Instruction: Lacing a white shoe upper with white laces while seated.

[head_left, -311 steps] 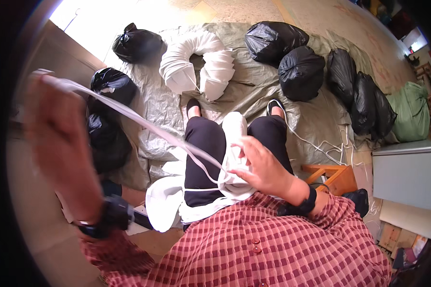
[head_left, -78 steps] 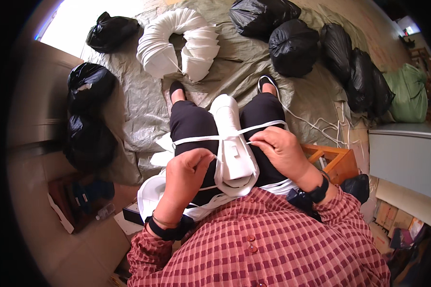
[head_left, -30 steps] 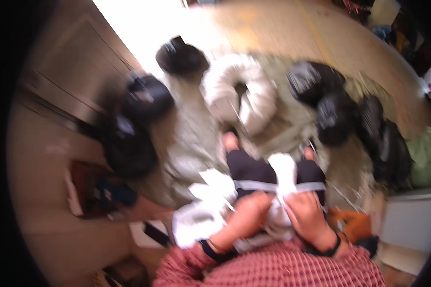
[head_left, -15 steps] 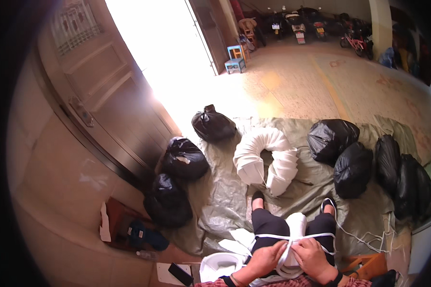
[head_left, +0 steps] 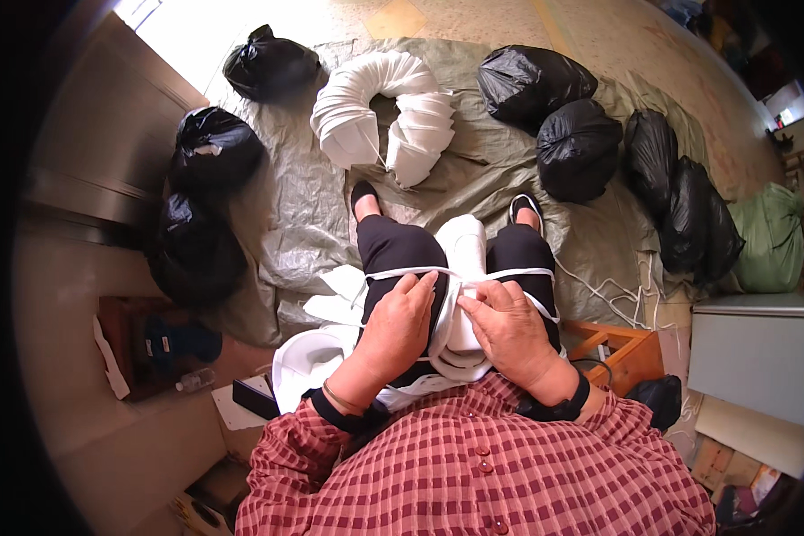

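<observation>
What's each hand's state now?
Left hand: fingertips at the white strap; grip can't be told.
Right hand: fingers curled over the white bundle; grip unclear.

No lettering, number or sign can be read.

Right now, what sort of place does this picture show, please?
Probably an informal work area, seemingly indoors: a greyish sheet covers part of the floor, filled black bags stand on it, and a curved stack of white pieces lies among them.
</observation>
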`<action>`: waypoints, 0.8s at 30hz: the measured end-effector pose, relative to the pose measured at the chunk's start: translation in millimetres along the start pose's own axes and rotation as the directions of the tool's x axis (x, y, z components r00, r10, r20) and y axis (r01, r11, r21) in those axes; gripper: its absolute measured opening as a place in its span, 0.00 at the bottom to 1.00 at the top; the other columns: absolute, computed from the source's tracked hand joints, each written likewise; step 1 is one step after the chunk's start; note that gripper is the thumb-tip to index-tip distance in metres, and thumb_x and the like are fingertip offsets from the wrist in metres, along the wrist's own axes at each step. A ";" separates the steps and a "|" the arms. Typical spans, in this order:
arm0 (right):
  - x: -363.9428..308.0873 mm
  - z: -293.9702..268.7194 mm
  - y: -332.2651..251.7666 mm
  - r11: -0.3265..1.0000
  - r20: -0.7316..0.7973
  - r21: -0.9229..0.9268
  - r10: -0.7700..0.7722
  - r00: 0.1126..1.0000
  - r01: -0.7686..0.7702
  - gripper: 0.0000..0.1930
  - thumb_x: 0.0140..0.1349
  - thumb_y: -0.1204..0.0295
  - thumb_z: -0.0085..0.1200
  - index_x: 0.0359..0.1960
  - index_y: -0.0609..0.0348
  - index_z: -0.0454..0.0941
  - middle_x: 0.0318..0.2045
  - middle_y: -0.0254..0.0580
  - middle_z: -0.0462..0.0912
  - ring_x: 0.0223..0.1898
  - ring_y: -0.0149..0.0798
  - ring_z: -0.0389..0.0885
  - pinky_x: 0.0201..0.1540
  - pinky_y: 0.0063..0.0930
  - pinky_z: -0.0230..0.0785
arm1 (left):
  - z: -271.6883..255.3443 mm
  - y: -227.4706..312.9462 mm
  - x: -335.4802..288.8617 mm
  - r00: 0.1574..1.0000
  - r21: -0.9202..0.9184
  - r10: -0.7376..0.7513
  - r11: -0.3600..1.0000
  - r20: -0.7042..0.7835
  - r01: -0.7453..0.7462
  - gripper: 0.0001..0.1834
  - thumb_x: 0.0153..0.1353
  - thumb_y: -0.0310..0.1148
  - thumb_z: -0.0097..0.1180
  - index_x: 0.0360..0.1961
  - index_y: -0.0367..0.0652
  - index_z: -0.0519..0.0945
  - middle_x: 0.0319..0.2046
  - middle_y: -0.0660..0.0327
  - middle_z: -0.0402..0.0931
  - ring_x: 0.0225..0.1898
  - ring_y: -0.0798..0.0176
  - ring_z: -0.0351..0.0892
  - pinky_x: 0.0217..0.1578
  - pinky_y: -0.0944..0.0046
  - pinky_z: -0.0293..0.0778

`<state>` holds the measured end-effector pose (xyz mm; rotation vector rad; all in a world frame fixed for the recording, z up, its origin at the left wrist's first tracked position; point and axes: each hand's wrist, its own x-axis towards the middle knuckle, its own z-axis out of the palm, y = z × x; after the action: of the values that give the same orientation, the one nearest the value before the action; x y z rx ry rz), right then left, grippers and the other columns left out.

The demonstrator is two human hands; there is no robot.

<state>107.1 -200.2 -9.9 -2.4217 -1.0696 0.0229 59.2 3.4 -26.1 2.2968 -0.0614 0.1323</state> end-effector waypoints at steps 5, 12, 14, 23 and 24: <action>-4.0 -3.0 -4.5 0.999 0.045 0.023 0.022 0.999 -0.023 0.16 0.58 0.76 0.60 0.49 0.58 0.83 0.48 0.40 0.77 0.47 0.43 0.74 0.51 0.36 0.72 | -3.4 1.4 -2.7 0.985 -0.175 -0.152 0.971 0.080 0.164 0.13 0.69 0.26 0.55 0.52 0.37 0.74 0.32 0.42 0.81 0.37 0.37 0.82 0.35 0.44 0.76; -0.6 -2.2 -3.9 0.999 0.009 0.041 0.024 1.000 -0.024 0.16 0.58 0.77 0.61 0.50 0.57 0.83 0.46 0.39 0.76 0.46 0.43 0.74 0.51 0.36 0.71 | 6.6 4.2 2.0 0.998 0.020 -0.031 0.999 0.046 0.030 0.03 0.60 0.25 0.58 0.31 0.40 0.81 0.29 0.50 0.81 0.32 0.43 0.83 0.32 0.50 0.77; -0.4 -2.3 -2.5 0.999 0.009 0.037 0.017 1.000 -0.018 0.16 0.58 0.77 0.60 0.50 0.58 0.83 0.47 0.40 0.76 0.47 0.43 0.74 0.51 0.36 0.71 | 6.7 4.9 4.5 0.994 0.090 -0.042 0.995 0.102 0.033 0.04 0.61 0.25 0.57 0.32 0.40 0.83 0.30 0.50 0.81 0.33 0.43 0.83 0.33 0.51 0.77; -1.8 -3.3 0.3 0.997 0.003 0.070 0.020 1.000 -0.020 0.18 0.58 0.77 0.59 0.51 0.60 0.82 0.47 0.41 0.76 0.47 0.45 0.74 0.52 0.36 0.71 | 7.3 -7.9 31.1 0.968 0.081 -0.029 0.997 0.248 0.009 0.08 0.62 0.30 0.55 0.30 0.41 0.84 0.27 0.49 0.81 0.33 0.43 0.83 0.34 0.49 0.77; -2.0 -3.9 0.3 0.997 0.005 0.079 0.018 1.000 -0.018 0.18 0.58 0.77 0.59 0.51 0.61 0.82 0.47 0.41 0.76 0.48 0.45 0.74 0.52 0.37 0.70 | 7.6 -13.0 35.5 0.968 0.084 -0.029 0.996 0.249 0.009 0.08 0.62 0.30 0.55 0.30 0.41 0.84 0.27 0.49 0.81 0.33 0.43 0.83 0.34 0.49 0.77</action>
<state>106.7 -203.4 -7.0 -2.3615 -1.0292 0.0755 96.2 6.4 -36.6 2.3839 -0.1664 -0.1697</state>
